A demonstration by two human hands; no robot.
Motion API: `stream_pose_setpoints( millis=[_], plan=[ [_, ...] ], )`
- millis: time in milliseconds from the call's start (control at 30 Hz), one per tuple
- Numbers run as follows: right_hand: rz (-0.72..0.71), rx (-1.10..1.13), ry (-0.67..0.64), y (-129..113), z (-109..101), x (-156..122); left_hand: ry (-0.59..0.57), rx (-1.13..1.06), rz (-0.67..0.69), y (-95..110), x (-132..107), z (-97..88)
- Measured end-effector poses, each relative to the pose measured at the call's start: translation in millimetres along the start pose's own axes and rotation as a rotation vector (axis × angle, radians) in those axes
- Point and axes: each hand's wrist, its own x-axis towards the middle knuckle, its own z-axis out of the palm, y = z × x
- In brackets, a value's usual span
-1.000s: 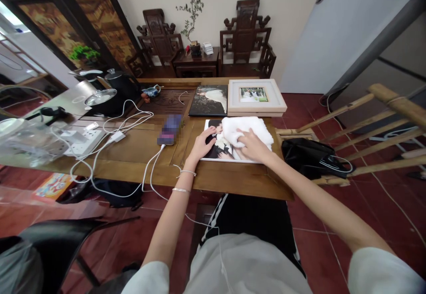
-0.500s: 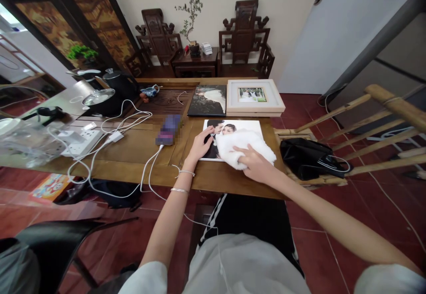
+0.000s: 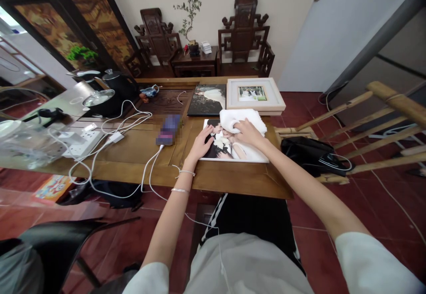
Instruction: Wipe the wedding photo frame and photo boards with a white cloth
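A photo panel (image 3: 218,154) showing a couple lies flat on the wooden table in front of me. My left hand (image 3: 201,143) rests on its left edge, fingers stretched out over the picture. My right hand (image 3: 249,134) grips a folded white cloth (image 3: 254,116) and presses it against the panel's far right part. The cloth hides the top right corner and reaches the front of a pale framed picture (image 3: 276,101). Beside that frame lies a dark photo panel (image 3: 203,103) with a white dress in it.
Left of the panel lies a phone (image 3: 168,129) with a white charging cable (image 3: 145,165). A power strip (image 3: 83,145), a black pot (image 3: 103,103) and a kettle (image 3: 121,81) stand further left. On the right, a bamboo chair (image 3: 353,136) holds a black bag (image 3: 308,156).
My right hand has slid the cloth away from me, from the panel's near right part to its far edge. More of the picture shows. My left hand has stayed in place.
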Motion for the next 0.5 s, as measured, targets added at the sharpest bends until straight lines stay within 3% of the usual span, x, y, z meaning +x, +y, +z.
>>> stream_pose_setpoints(
  millis=[133, 367, 500],
  plan=[
    [-0.051, -0.017, -0.027, -11.5, 3.8, -23.8, 0.008, 0.003, -0.004, -1.3, 0.7, 1.5],
    [-0.211, 0.053, -0.158, -50.4, 3.1, -105.6, 0.035, -0.003, -0.004, -0.9, 1.1, 3.8],
    [-0.258, 0.089, -0.186, -55.4, -1.7, -121.5, 0.033, -0.020, -0.002, -0.2, 0.7, 2.8]
  ],
)
